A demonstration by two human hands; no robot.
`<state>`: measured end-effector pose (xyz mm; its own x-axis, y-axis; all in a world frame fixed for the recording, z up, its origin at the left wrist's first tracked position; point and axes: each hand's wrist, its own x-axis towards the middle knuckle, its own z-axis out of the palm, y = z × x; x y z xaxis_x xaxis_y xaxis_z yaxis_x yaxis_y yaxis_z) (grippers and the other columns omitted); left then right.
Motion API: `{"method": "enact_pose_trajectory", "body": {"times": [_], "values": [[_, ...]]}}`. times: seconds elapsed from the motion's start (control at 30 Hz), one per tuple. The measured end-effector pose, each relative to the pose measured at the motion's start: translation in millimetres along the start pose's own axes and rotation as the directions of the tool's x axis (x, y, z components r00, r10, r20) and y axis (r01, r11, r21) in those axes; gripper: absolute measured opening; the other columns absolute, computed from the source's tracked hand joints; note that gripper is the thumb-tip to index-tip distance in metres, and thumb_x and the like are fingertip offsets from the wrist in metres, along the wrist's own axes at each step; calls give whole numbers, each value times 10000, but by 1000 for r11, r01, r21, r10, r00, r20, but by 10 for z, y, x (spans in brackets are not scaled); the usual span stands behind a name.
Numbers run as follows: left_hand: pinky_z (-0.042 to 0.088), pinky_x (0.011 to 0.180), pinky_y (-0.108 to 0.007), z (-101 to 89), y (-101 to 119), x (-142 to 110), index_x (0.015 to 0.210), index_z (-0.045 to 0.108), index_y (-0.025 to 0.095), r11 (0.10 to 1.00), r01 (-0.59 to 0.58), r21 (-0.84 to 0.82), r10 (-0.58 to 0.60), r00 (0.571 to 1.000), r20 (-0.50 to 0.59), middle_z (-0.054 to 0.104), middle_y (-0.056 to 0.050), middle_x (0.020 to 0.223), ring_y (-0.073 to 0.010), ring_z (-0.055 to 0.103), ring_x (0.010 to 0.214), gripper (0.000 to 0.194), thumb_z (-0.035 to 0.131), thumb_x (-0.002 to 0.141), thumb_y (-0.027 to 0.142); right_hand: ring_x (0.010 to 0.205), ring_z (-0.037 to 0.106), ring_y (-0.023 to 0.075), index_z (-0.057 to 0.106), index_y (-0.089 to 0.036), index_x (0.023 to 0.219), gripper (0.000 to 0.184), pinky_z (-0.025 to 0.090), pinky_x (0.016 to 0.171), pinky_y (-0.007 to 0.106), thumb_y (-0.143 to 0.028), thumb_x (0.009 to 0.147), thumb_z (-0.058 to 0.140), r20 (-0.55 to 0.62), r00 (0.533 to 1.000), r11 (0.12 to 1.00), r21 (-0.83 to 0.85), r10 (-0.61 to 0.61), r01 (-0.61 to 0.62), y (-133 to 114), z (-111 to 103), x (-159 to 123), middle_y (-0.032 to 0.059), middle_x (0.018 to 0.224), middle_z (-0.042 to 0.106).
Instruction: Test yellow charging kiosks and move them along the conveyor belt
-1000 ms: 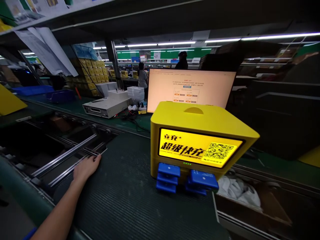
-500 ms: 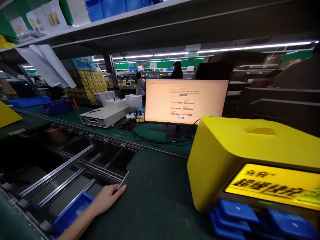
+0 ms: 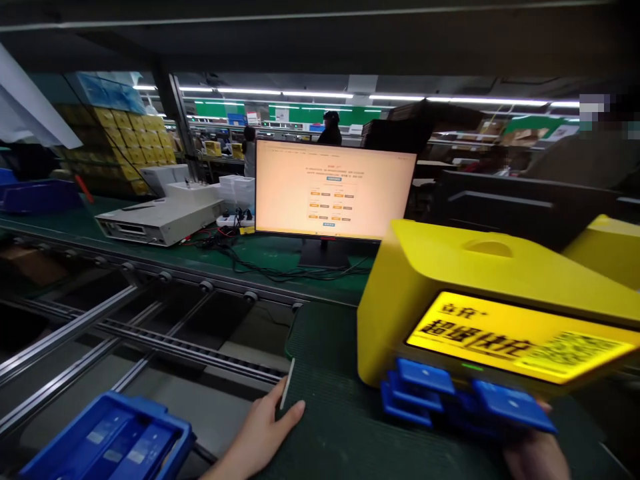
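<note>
A yellow charging station (image 3: 450, 280) with a lit screen stands on a dark green mat (image 3: 330, 427) at the right. Several blue power banks (image 3: 425, 393) stick out of its lower slots. My right hand (image 3: 537, 453) is at the bottom right, under a protruding blue power bank (image 3: 515, 407); its grip is mostly hidden. My left hand (image 3: 260, 433) rests on the mat's left edge, its fingers touching the raised corner of the mat.
A blue tray (image 3: 110, 443) lies at the bottom left over the conveyor rails (image 3: 125, 327). A lit monitor (image 3: 333, 190) stands behind the station, with a grey instrument box (image 3: 155, 223) and cables to its left. Another yellow unit (image 3: 607, 247) is at far right. People work in the background.
The view has swung left and down. My left hand has slid right along the mat edge. My right hand has come into view under the power banks. The blue tray shows more.
</note>
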<state>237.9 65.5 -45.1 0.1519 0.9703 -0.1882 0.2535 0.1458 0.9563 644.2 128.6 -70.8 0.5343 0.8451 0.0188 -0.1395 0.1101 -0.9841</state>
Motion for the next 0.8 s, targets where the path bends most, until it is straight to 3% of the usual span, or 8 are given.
{"method": "enact_pose_trajectory", "body": {"times": [0.1, 0.2, 0.3, 0.4, 0.47, 0.53, 0.67, 0.8], "values": [[442, 924, -380, 170, 53, 103, 1382, 306, 236, 957, -14, 291, 42, 995, -89, 561, -78, 1209, -277, 517, 1106, 613, 445, 853, 513, 674, 565, 155, 596, -241, 756, 418, 494, 619, 221, -581, 555, 731, 104, 994, 999, -36, -23, 27, 15, 163, -57, -53, 721, 630], [308, 1027, -479, 312, 161, 213, 1400, 258, 237, 805, -84, 587, 240, 952, -193, 385, -105, 1367, -319, 323, 1266, 706, 515, 805, 516, 892, 572, 252, 624, -228, 874, 449, 483, 785, 325, -611, 644, 665, 231, 972, 994, -82, -52, 73, -49, 305, -110, 18, 884, 660], [262, 1066, -454, 544, 288, 347, 1424, 127, 251, 834, -233, 501, 342, 930, -136, 186, -91, 1464, -295, 198, 1328, 878, 615, 742, 510, 1029, 538, 291, 614, -240, 997, 481, 443, 893, 391, -629, 715, 603, 359, 933, 995, -76, -36, 68, -225, 350, -146, 49, 1026, 643], [250, 1080, -429, 781, 349, 488, 1420, 80, 220, 908, -287, 305, 356, 912, -203, 173, -118, 1455, -279, 209, 1327, 944, 641, 718, 509, 1148, 464, 301, 508, -252, 1200, 644, 405, 957, 417, -615, 688, 651, 506, 861, 996, -39, -45, 75, -434, 335, -195, 63, 1214, 556], [227, 1088, -431, 868, 349, 559, 1407, 134, 207, 916, -295, 273, 368, 889, -273, 209, -123, 1433, -282, 210, 1325, 920, 651, 705, 504, 1192, 420, 301, 422, -247, 1279, 763, 392, 976, 419, -582, 653, 703, 457, 887, 995, -31, -66, 91, -523, 331, -228, 76, 1286, 495], [228, 1087, -425, 891, 338, 594, 1397, 165, 210, 914, -293, 280, 372, 880, -294, 231, -119, 1420, -281, 219, 1321, 908, 661, 694, 500, 1196, 418, 293, 375, -233, 1308, 785, 393, 978, 417, -537, 667, 712, 384, 921, 995, -41, -66, 88, -553, 330, -244, 90, 1305, 474], [261, 1072, -417, 861, 333, 581, 1399, 150, 220, 924, -267, 274, 343, 895, -284, 221, -115, 1423, -277, 240, 1313, 897, 643, 710, 515, 1209, 401, 277, 239, -235, 1379, 883, 345, 1013, 432, -464, 679, 727, 505, 862, 975, -172, -34, 139, -505, 296, -230, 86, 1353, 414], [258, 1074, -417, 853, 339, 564, 1397, 154, 207, 924, -267, 274, 343, 896, -284, 210, -120, 1428, -284, 225, 1317, 906, 651, 706, 515, 1246, 340, 288, 209, -233, 1387, 929, 296, 1037, 453, -457, 656, 737, 494, 863, 905, -313, -104, 288, -409, 259, -218, 84, 1375, 374]]}}
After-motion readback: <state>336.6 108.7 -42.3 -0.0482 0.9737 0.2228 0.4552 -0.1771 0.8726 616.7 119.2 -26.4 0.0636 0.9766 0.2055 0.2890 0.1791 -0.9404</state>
